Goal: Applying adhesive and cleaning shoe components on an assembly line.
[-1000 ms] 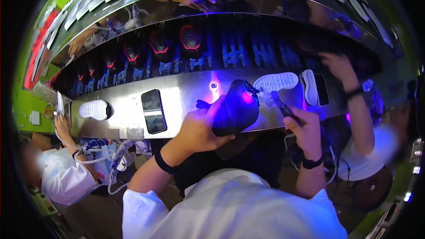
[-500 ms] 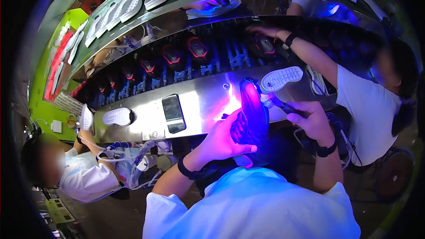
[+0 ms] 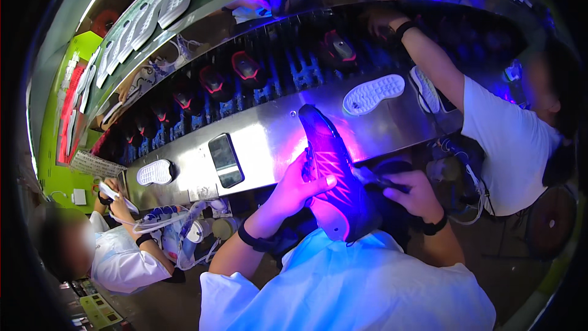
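My left hand (image 3: 288, 193) is closed around a dark shoe upper (image 3: 334, 175), thumb across its side. The upper is held above my lap, toe pointing away toward the bench, lit purple with slanting lines on its side. A dark-handled brush (image 3: 387, 184) is gripped in my right hand (image 3: 418, 196). Its pale head meets the right side of the upper, at about mid-length; the exact contact is hard to make out.
A metal bench (image 3: 269, 147) carries a phone (image 3: 226, 160), a white sole (image 3: 373, 94) and another sole (image 3: 155, 173). Behind it, dark shoes (image 3: 246, 68) stand on a blue-slatted conveyor. Co-workers sit left and right; the right one's arm (image 3: 432, 55) reaches over the conveyor.
The upper has rolled, showing more of its side. My right hand and brush have come down from near the toe to mid-length. The right co-worker's hand has left the conveyor shoe.
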A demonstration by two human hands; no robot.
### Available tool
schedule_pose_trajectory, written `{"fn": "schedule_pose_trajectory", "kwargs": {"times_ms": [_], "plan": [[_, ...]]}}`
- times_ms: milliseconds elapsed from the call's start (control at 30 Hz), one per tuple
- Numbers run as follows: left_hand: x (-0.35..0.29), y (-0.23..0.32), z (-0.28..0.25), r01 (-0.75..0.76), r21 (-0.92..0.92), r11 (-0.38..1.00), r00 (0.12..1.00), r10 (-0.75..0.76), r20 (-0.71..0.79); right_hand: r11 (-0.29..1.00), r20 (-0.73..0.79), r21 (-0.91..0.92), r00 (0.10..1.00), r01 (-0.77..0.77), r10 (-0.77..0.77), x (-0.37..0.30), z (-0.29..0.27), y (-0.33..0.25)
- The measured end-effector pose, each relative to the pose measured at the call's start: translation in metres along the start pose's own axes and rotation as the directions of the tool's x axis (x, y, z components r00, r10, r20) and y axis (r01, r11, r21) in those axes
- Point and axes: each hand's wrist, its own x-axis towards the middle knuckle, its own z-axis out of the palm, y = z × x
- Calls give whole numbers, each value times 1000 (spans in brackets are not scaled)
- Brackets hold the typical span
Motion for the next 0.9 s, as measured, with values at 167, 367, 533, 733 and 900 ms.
{"fn": "schedule_pose_trajectory", "kwargs": {"times_ms": [167, 367, 533, 733, 900], "plan": [[16, 0, 6, 45, 66, 997, 999, -44, -24, 990, 5, -8, 990, -143, 143, -10, -20, -3], [23, 4, 19, 25, -18, 1000, 996, -27, -82, 997, 17, -22, 997, -77, 78, 6, -28, -3], [20, 2, 13, -22, 88, 996, 987, 35, -155, 988, 119, 125, 990, -94, 79, -27, -43, 7], [15, -2, 14, -75, 23, 997, 983, 77, -164, 997, 64, -63, 997, -36, 40, -6, -52, -18], [2, 2, 9, -3, -80, 997, 973, -15, -230, 978, 81, -208, 997, 33, -17, -14, -63, -33]]}}
